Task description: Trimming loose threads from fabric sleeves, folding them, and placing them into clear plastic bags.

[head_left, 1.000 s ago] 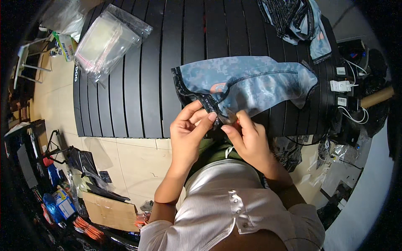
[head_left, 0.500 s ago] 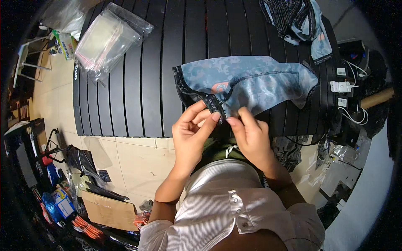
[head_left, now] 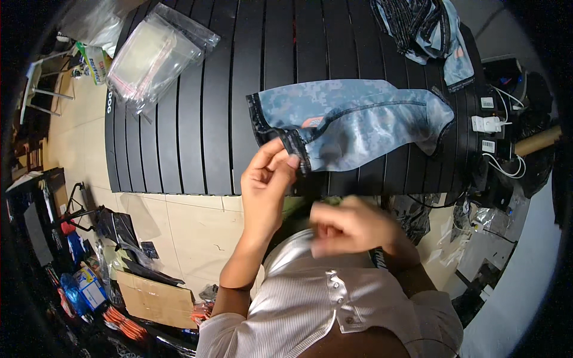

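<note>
A blue-grey camouflage fabric sleeve point(head_left: 364, 131) with black elastic bands at its ends lies across the black slatted table point(head_left: 218, 155). A dark seam runs along it, and an orange patch shows near the left end. My left hand point(head_left: 267, 179) pinches the black band at the sleeve's near left corner between thumb and fingers, lifting it slightly. My right hand point(head_left: 352, 227) is apart from the fabric, in front of my waist. Motion smears its curled fingers, so whether they hold anything cannot be made out.
Clear plastic bags point(head_left: 152, 56) lie at the table's far left. More camouflage pieces with black bands point(head_left: 418, 33) are piled at the far right. A white charger with cables point(head_left: 486, 123) sits at the right edge. A cardboard box point(head_left: 155, 298) stands on the floor at lower left.
My right hand has let go of the sleeve's black band and moved down toward my waist. My left hand has shifted slightly left, still pinching the band.
</note>
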A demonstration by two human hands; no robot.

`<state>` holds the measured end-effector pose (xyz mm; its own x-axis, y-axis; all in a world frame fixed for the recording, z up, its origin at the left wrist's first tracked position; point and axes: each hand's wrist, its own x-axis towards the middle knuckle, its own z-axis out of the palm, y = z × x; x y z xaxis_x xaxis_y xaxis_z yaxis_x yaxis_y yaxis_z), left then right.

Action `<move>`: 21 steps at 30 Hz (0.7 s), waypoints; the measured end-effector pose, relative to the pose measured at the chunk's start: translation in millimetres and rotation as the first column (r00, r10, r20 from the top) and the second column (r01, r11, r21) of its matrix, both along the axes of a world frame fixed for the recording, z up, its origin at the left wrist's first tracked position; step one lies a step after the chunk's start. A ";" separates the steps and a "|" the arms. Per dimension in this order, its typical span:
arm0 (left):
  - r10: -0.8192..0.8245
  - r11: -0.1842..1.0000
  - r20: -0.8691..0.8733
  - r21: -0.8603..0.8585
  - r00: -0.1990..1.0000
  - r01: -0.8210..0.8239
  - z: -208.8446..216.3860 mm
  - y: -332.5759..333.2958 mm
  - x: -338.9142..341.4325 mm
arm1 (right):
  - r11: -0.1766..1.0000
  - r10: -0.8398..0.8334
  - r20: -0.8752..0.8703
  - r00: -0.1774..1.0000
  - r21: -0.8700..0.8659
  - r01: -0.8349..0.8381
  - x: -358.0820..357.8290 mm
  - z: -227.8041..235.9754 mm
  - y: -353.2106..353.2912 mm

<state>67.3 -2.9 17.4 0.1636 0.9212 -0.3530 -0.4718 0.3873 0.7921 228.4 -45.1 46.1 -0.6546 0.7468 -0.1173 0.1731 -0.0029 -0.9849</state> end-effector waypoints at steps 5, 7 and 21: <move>-0.023 0.999 0.058 0.036 0.998 0.021 -5.7 15.4 -13.0 | 0.989 0.101 0.600 0.793 0.022 -0.143 -16.7 -20.5 -9.1; -0.061 0.998 0.008 0.026 0.998 0.061 -3.4 14.9 -18.4 | 0.997 0.023 0.229 0.973 0.060 -0.038 -7.9 -17.3 -5.4; -0.167 0.963 0.156 -0.185 0.973 0.195 -17.6 28.9 -39.9 | 0.844 -0.162 0.009 0.987 0.519 0.134 -49.9 -58.8 -4.1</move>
<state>27.4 26.1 -0.2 0.3811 0.7857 -0.4872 -0.4782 0.6186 0.6234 178.4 -49.2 -12.6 -0.5353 0.7966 0.2810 0.2610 0.4724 -0.8419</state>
